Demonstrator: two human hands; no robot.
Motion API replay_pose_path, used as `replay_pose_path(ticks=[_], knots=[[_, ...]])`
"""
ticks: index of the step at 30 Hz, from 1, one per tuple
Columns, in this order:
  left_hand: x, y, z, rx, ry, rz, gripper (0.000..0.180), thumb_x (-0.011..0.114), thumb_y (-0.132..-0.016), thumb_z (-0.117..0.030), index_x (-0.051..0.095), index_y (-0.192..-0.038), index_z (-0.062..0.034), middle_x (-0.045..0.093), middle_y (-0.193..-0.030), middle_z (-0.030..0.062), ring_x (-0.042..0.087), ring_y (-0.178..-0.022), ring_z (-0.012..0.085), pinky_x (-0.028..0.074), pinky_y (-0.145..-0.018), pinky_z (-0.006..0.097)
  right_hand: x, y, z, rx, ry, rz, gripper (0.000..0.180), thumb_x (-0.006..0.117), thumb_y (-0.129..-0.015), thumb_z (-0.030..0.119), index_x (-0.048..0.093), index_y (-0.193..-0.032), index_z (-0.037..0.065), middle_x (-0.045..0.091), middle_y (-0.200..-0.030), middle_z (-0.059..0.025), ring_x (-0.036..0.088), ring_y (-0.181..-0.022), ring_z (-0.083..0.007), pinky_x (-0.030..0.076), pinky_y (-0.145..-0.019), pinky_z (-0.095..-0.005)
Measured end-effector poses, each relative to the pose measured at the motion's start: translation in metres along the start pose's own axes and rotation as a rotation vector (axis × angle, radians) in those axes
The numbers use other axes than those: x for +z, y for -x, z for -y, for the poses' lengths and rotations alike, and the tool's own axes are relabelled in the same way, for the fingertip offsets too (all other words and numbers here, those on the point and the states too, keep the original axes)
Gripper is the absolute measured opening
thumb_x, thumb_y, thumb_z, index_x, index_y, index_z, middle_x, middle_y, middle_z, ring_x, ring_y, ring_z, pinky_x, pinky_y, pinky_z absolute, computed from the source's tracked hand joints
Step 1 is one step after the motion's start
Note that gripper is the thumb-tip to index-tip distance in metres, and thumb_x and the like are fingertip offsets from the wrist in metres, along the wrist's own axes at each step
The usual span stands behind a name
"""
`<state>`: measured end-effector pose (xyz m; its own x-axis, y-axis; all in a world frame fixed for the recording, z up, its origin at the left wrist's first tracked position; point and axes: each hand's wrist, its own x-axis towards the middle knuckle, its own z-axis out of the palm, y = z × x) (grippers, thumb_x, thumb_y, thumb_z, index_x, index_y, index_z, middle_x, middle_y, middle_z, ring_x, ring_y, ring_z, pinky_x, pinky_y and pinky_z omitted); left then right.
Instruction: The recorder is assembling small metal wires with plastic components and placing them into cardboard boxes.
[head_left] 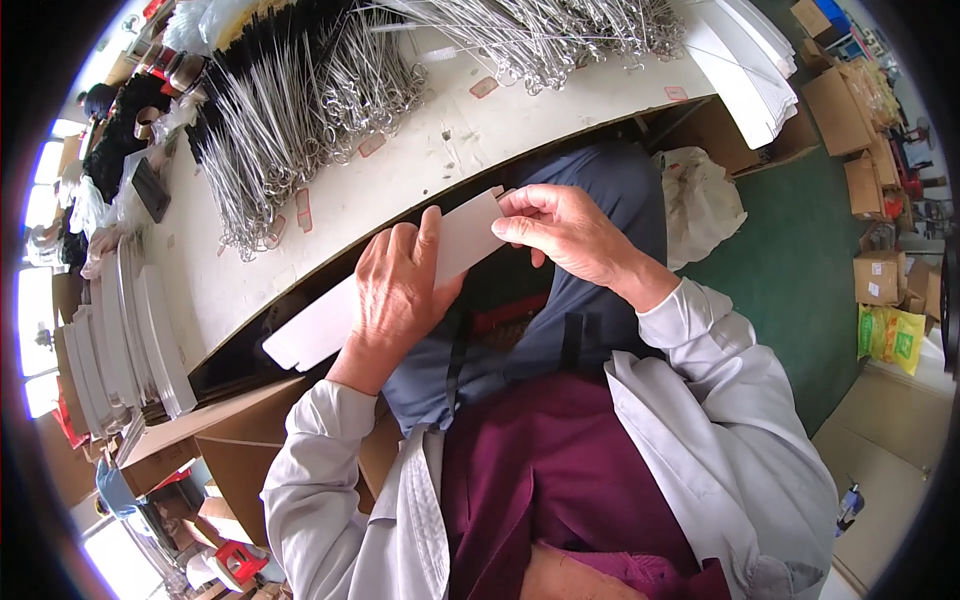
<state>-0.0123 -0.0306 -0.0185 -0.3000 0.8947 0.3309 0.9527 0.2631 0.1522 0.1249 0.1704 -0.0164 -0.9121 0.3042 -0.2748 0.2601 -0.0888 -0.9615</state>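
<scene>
A long, narrow white box (315, 322), apparently of thin card, lies slantwise above my lap, its right end higher than its left. My left hand (398, 278) is wrapped over its middle, fingers across the upper face. At the box's right end, my right hand (570, 228) pinches the end flap between thumb and fingers. What is inside the box is hidden. Beyond the hands, bundles of thin metal wire rods with looped ends and black bristles, like bottle brushes (265, 150), lie on the white table.
More looped wire brushes (570, 40) lie along the table's far side. Flat white boxes (735, 65) are stacked at the far right, others (125, 330) at the left. A whitish sack (695, 205) stands on the green floor (790, 240) beside my leg. Cardboard cartons (840, 110) line the right.
</scene>
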Motion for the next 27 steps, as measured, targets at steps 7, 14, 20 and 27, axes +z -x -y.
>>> replay_pose_path(ticks=[7, 14, 20, 27], knots=[[-0.001, -0.001, 0.004, 0.032, 0.061, -0.024, 0.065, 0.077, -0.076, -0.013, 0.052, -0.134, -0.0009, 0.059, -0.105, 0.0163, 0.062, -0.093, 0.035, 0.051, -0.088, 0.047, 0.001, 0.004, 0.018, 0.12, -0.187, 0.131, 0.043, 0.072, -0.096, 0.031, 0.066, -0.117, -0.006, 0.071, -0.098, -0.0109, 0.07, -0.07, -0.0136, 0.053, -0.05, -0.0229], [0.005, 0.011, 0.011, 0.003, 0.14, 0.016, 0.066, 0.079, -0.074, -0.014, 0.053, -0.133, -0.0001, 0.063, -0.112, 0.0169, 0.065, -0.1, 0.0356, 0.054, -0.086, 0.046, -0.011, -0.001, 0.009, 0.323, -0.475, 0.265, 0.047, 0.066, -0.1, 0.031, 0.06, -0.126, -0.008, 0.069, -0.107, -0.0151, 0.067, -0.059, -0.0129, 0.049, -0.046, -0.0233], [-0.006, 0.001, 0.016, -0.063, 0.249, 0.128, 0.067, 0.08, -0.072, -0.016, 0.054, -0.132, 0.0011, 0.066, -0.111, 0.018, 0.067, -0.1, 0.0372, 0.056, -0.085, 0.046, -0.001, 0.0, 0.025, -0.405, 0.543, -0.059, 0.05, 0.078, -0.089, 0.023, 0.062, -0.129, -0.001, 0.069, -0.116, -0.0152, 0.069, -0.086, -0.023, 0.056, -0.075, -0.0346], [-0.009, -0.02, 0.014, -0.034, 0.28, 0.053, 0.062, 0.079, -0.072, -0.017, 0.057, -0.128, 0.0011, 0.068, -0.104, 0.0187, 0.068, -0.094, 0.0392, 0.057, -0.082, 0.047, 0.029, -0.024, 0.019, -0.856, 1.239, 0.002, 0.065, 0.08, -0.079, 0.028, 0.06, -0.13, -0.008, 0.064, -0.126, -0.0187, 0.059, -0.12, -0.0331, 0.044, -0.108, -0.0433]])
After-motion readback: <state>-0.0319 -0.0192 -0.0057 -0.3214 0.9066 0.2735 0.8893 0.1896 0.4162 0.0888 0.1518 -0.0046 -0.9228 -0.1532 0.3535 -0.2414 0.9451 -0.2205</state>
